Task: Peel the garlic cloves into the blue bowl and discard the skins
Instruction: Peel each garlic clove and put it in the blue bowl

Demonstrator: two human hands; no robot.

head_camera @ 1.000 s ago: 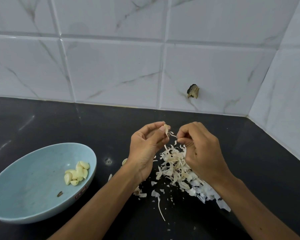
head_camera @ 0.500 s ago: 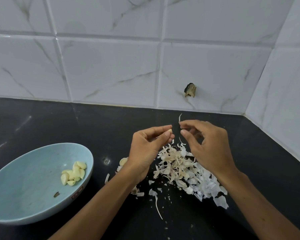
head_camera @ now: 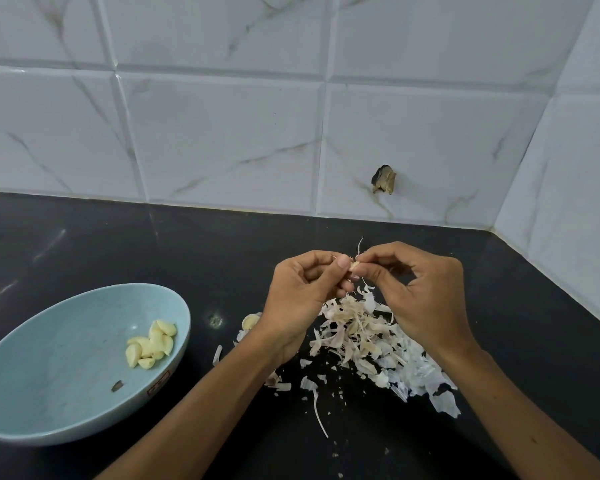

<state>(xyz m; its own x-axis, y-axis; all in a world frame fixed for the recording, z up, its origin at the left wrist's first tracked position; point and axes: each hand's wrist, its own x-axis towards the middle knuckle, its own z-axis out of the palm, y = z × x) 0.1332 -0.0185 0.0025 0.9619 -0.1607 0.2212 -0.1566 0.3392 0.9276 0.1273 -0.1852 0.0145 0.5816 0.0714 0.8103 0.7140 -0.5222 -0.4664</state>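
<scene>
Peeling of one garlic clove (head_camera: 354, 266), held at centre frame above the dark desk (head_camera: 534, 341). The left hand (head_camera: 302, 299) has its grip closed on the clove, pinching it between thumb and curled fingers. The right hand (head_camera: 426, 299) meets it from the right, its grip closed on a strip of skin (head_camera: 360, 245) that stands up from the clove's tip.

The heap of skins (head_camera: 368, 337) lies directly below the hands. The blue bowl (head_camera: 49, 358) sits at lower left, well apart, with a cluster of peeled cloves (head_camera: 151, 342) against its right wall. One unpeeled clove (head_camera: 250, 320) shows just left of the left wrist.

Good practice, as judged here:
- Hold the clove steady and let the right hand draw the strip along the clove's length, so it comes off whole instead of tearing.
- Turn the clove to reach skin hidden under the thumb.
- Release scraps over the heap, not near the bowl.
- Check that the clove is bare before carrying it left to the bowl.
</scene>
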